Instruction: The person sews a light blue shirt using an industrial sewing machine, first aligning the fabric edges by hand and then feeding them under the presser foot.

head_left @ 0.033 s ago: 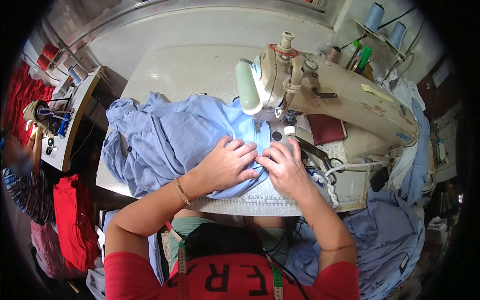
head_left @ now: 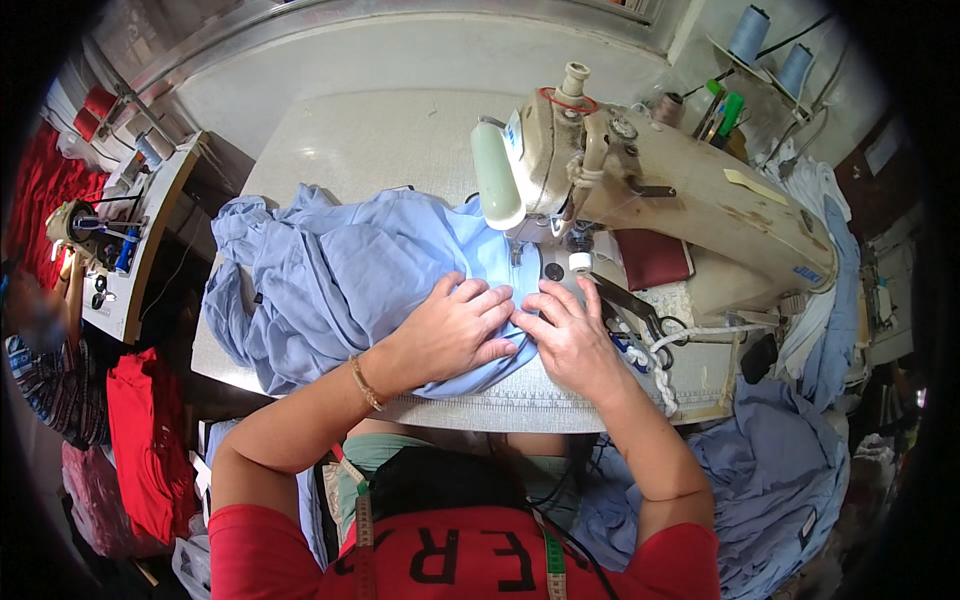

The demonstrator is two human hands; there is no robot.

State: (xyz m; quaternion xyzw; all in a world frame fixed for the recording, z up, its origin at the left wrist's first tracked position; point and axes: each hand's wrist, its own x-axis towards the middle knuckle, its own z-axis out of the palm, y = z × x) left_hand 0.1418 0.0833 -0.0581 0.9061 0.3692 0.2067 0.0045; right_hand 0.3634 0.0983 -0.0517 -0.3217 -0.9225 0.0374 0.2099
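Observation:
A light blue garment [head_left: 350,260] lies bunched on the sewing table, its right edge under the needle area of a cream sewing machine [head_left: 690,200]. My left hand [head_left: 462,325] rests palm down on the cloth just in front of the presser foot [head_left: 517,253], fingers stretched out and slightly bent. Beside it, my right hand [head_left: 570,335] touches the garment's right edge with spread fingers; thumb and fingertips come close to the left hand's. Neither hand visibly grips the cloth. What lies beneath the palms is hidden.
Right of my right hand lie dark-handled scissors [head_left: 668,326], a braided white cord [head_left: 660,375] and a dark red pouch [head_left: 652,258]. Blue cloth [head_left: 770,470] hangs at the lower right. Thread spools [head_left: 748,35] stand at the back right. Another person sits at a far-left machine [head_left: 72,228].

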